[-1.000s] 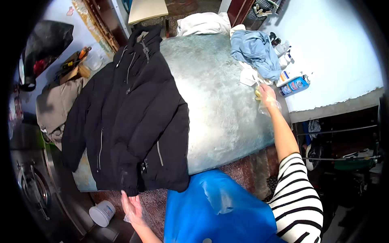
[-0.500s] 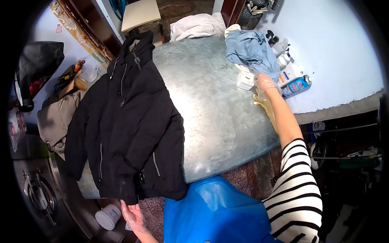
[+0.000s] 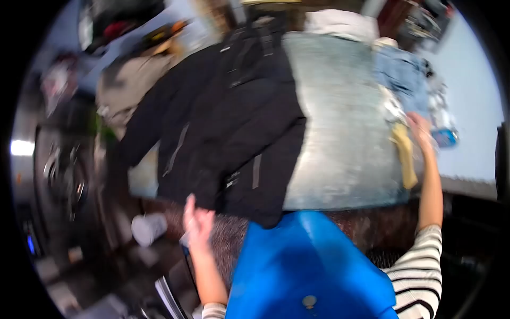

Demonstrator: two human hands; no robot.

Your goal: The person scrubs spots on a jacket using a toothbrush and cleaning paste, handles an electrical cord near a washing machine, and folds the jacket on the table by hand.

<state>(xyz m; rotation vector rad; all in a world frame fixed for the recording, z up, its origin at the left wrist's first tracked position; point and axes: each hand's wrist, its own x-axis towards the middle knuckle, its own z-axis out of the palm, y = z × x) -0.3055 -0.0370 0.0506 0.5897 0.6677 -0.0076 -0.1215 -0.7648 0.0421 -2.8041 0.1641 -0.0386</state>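
A black zip jacket point(image 3: 228, 122) lies spread over the metal-topped table point(image 3: 340, 127). Just below its lower hem is my left hand point(image 3: 197, 226), palm up with fingers apart, holding nothing. My right hand point(image 3: 419, 130) reaches to the table's right side, beside a blurred white container point(image 3: 394, 109) and a yellow rubber glove point(image 3: 405, 154). Motion smears its fingers, so I cannot make out whether it grips anything. Both hands seem to wear thin clear plastic gloves. A folded light-blue cloth garment point(image 3: 401, 74) rests beyond my right hand.
Blurred bottles point(image 3: 440, 101) and a blue can point(image 3: 445, 138) stand along the right wall. A white cloth bundle point(image 3: 340, 25) is at the far edge. Beige fabric point(image 3: 130, 85) lies left of the jacket. A white bucket point(image 3: 149, 228) sits on the floor; my blue apron point(image 3: 313, 266) touches the hem area.
The view has swung left and tilted down, so the table and jacket appear further right and higher. My left hand has come away from the jacket hem; my right hand stays near the white container.
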